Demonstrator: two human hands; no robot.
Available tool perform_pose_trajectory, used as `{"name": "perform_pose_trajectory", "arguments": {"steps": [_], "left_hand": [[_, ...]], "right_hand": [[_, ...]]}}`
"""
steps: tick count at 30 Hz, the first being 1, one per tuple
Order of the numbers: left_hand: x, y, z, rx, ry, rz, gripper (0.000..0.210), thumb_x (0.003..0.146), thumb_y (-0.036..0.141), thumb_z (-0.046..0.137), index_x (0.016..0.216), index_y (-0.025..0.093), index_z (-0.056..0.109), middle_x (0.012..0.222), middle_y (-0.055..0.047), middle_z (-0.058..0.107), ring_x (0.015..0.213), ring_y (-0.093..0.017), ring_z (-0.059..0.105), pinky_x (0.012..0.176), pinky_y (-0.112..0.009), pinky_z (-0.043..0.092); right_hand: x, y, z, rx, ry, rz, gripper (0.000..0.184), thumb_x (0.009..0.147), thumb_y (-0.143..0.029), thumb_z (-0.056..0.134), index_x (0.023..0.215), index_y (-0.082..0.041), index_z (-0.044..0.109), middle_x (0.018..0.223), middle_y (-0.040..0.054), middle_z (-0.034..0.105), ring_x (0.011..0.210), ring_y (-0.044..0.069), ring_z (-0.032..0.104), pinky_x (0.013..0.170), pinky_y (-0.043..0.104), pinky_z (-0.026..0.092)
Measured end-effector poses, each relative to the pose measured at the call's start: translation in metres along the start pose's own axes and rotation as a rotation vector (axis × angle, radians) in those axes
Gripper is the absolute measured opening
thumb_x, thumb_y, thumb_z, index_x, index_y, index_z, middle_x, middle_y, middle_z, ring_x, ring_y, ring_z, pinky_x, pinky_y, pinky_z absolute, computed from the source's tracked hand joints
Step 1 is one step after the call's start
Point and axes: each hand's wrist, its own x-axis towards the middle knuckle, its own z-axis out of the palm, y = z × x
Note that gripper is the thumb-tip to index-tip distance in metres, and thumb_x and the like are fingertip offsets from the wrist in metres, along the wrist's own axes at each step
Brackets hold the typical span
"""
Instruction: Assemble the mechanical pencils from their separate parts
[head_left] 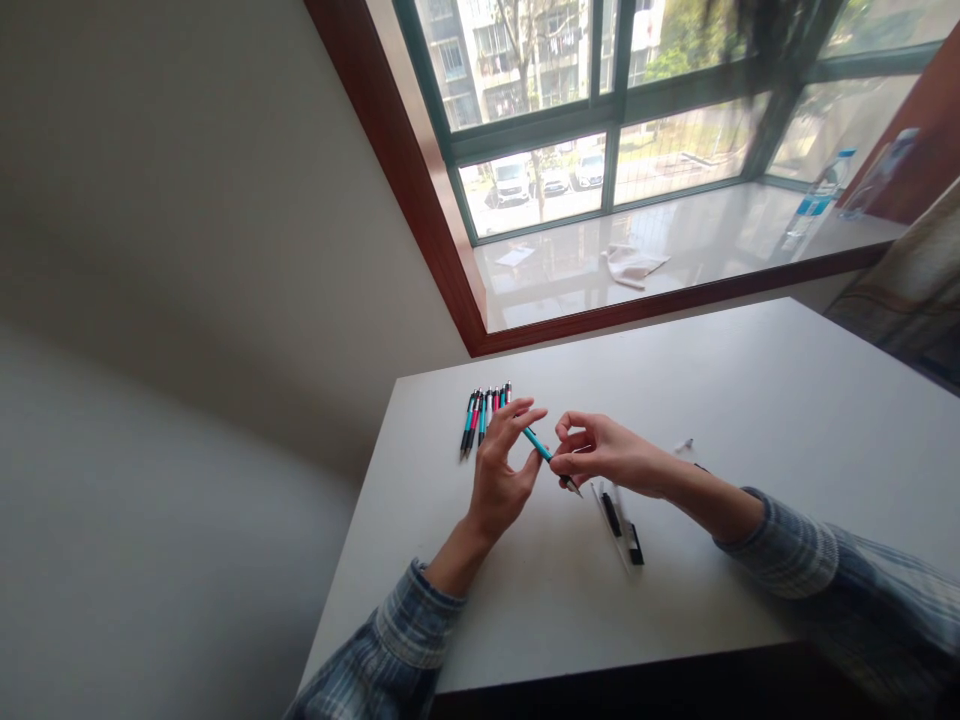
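Observation:
A teal ballpoint pen (537, 443) with a dark grip and a pointed tip is held slantwise above the white table, tip down to the right. My left hand (504, 470) is closed around its upper part, thumb below and fingers above. My right hand (600, 452) pinches it lower down, near the dark grip. Under my right hand lie loose pen parts: a thin white refill (613, 530), a black grip piece (611, 513) and a black-ended piece (636, 545). Beyond my left hand, several assembled pens (480, 415) lie side by side, partly hidden by the fingers.
The white table (540, 620) meets a wall on the left. A small clear-and-white piece (683, 445) lies beyond my right wrist, with a dark bit beside the forearm. On the windowsill are a crumpled cloth (634, 265), a paper (515, 256) and a water bottle (817, 200).

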Motion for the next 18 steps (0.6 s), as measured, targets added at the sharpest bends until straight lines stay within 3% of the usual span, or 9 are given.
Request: {"name": "perform_pose_trajectory", "arguments": {"steps": [8, 12, 18], "left_hand": [[0.002, -0.001, 0.001, 0.147, 0.052, -0.041, 0.089, 0.086, 0.008, 0.061, 0.164, 0.035, 0.025, 0.168, -0.007, 0.033, 0.157, -0.03, 0.028, 0.128, -0.051, 0.03], [0.008, -0.002, -0.009, 0.15, 0.162, -0.089, 0.076, 0.088, 0.01, 0.055, 0.158, 0.031, 0.037, 0.162, -0.009, 0.04, 0.15, -0.029, 0.039, 0.124, -0.048, 0.035], [0.021, -0.027, -0.044, 0.185, 0.236, -0.219, 0.048, 0.1, 0.034, 0.052, 0.148, 0.028, 0.051, 0.153, -0.01, 0.05, 0.14, -0.029, 0.049, 0.119, -0.048, 0.04]], "right_hand": [[0.005, -0.001, -0.01, -0.196, 0.013, -0.061, 0.033, 0.082, -0.042, 0.082, 0.094, -0.02, 0.061, 0.078, -0.0006, 0.067, 0.073, 0.015, 0.069, 0.068, 0.03, 0.058], [0.007, -0.001, -0.015, -0.41, 0.099, -0.16, 0.023, 0.088, -0.041, 0.073, 0.092, -0.019, 0.067, 0.076, 0.0007, 0.068, 0.066, 0.014, 0.067, 0.064, 0.028, 0.055], [0.001, -0.004, -0.01, -0.649, 0.178, -0.195, 0.015, 0.09, -0.035, 0.068, 0.091, -0.02, 0.073, 0.072, 0.0018, 0.073, 0.067, 0.016, 0.068, 0.065, 0.029, 0.053]]}}
